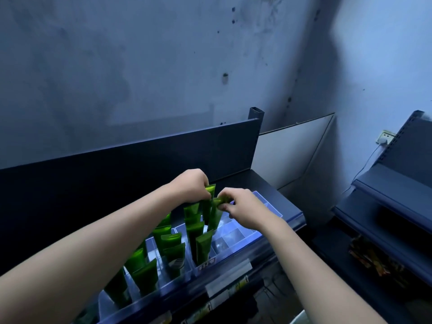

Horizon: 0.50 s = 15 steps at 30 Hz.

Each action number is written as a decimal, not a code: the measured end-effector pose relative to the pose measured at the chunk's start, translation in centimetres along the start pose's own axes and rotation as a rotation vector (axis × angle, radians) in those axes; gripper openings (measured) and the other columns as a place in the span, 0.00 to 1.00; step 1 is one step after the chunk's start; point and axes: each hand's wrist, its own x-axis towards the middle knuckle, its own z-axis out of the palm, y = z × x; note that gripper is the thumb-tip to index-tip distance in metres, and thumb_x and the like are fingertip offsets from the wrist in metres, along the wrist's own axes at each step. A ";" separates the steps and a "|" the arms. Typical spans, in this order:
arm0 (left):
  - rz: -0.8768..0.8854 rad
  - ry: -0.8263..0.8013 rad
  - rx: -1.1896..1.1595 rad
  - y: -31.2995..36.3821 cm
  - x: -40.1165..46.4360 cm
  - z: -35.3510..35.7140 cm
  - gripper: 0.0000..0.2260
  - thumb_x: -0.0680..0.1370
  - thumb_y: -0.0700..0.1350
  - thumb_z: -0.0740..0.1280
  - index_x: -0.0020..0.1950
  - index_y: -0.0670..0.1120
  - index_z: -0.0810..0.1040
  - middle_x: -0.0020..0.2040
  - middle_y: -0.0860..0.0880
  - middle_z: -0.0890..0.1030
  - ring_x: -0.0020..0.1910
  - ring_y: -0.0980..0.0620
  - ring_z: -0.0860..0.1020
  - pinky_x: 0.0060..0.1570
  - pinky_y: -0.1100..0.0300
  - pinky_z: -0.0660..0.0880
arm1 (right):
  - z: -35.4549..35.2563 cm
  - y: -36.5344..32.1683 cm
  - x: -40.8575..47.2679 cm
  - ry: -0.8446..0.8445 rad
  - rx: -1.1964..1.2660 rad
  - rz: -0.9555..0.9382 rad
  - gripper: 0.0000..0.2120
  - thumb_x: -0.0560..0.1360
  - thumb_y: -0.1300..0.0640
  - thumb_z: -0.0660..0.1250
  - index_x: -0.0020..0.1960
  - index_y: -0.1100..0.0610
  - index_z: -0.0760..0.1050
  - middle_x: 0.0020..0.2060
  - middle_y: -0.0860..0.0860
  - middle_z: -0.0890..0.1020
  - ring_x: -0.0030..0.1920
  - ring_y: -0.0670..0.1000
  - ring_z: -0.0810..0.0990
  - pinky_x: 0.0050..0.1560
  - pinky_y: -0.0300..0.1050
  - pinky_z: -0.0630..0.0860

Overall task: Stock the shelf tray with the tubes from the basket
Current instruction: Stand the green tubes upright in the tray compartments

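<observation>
Head view: left hand (191,187) and right hand (243,210) hide tube tops (211,202).

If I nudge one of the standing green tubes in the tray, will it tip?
Probably leans rather than falls: the green tubes stand tall and narrow, already tilted, penned by the clear tray dividers. The glossy skin looks slippery and soft, so likely light.

Green tubes (171,242) stood upright, crimped ends up, in the clear divided shelf tray (243,235). Two more tubes met at the grip, one upright tube (208,202) leftward, one tilted tube (216,212) just rightward.
</observation>
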 end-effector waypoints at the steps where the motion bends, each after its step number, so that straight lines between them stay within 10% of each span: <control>1: 0.004 -0.011 0.026 -0.1 0.1 0.3 0.09 0.67 0.47 0.72 0.36 0.42 0.79 0.31 0.46 0.76 0.31 0.48 0.73 0.30 0.58 0.69 | 0.4 0.0 0.1 -0.026 -0.023 0.002 0.05 0.81 0.53 0.69 0.52 0.43 0.81 0.46 0.43 0.84 0.44 0.49 0.82 0.47 0.53 0.82; 10: -0.017 -0.032 0.112 -0.4 -0.1 1.3 0.12 0.69 0.47 0.71 0.29 0.45 0.74 0.25 0.50 0.71 0.27 0.48 0.68 0.28 0.60 0.65 | 1.4 -0.8 -0.4 -0.090 -0.127 -0.018 0.12 0.87 0.52 0.59 0.65 0.48 0.79 0.56 0.48 0.81 0.52 0.52 0.80 0.47 0.46 0.77; 15: 0.018 0.014 0.129 0.0 -0.9 0.8 0.07 0.71 0.51 0.70 0.39 0.49 0.85 0.33 0.51 0.84 0.35 0.51 0.82 0.33 0.57 0.79 | 1.5 -0.4 -1.5 -0.068 -0.086 -0.007 0.14 0.87 0.52 0.59 0.70 0.51 0.75 0.61 0.49 0.79 0.56 0.51 0.78 0.54 0.46 0.76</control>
